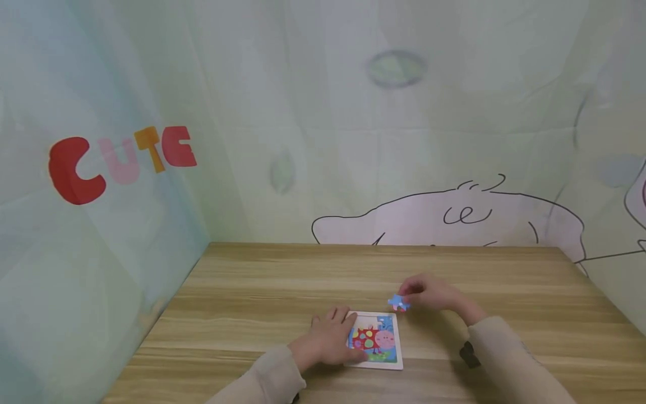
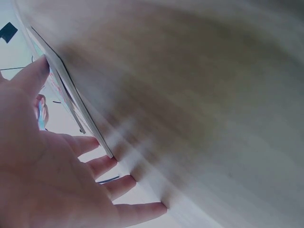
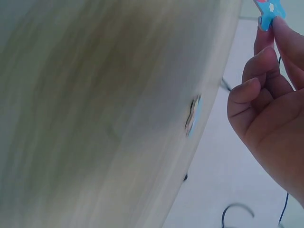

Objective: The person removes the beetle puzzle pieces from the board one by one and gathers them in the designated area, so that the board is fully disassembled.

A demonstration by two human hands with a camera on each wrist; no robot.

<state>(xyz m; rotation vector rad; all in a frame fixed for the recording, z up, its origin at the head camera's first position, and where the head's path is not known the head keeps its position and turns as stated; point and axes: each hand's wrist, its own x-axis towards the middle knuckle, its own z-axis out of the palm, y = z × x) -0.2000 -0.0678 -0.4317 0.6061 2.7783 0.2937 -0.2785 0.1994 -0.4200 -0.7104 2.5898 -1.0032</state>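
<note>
A jigsaw puzzle board (image 1: 400,359) with a pale frame lies on the table, showing a pink-faced figure with a red, spotted body. Part of its upper left is a bare pale area. My left hand (image 1: 333,339) rests across the board's left side with fingers spread, the thumb over the lower edge; in the left wrist view the fingertips (image 2: 161,206) touch the table. Beyond the board's upper right corner, my right hand (image 1: 429,293) pinches a blue puzzle piece (image 1: 398,303) with pink and white marks between thumb and forefinger. The right wrist view shows this puzzle piece (image 3: 270,12) held up.
Another flat blue-edged piece (image 3: 193,116) lies on the table in the right wrist view. The wooden table (image 1: 262,275) ends at a printed curtain (image 1: 242,168) at the back and left. A dark object (image 1: 470,354) shows under the right wrist.
</note>
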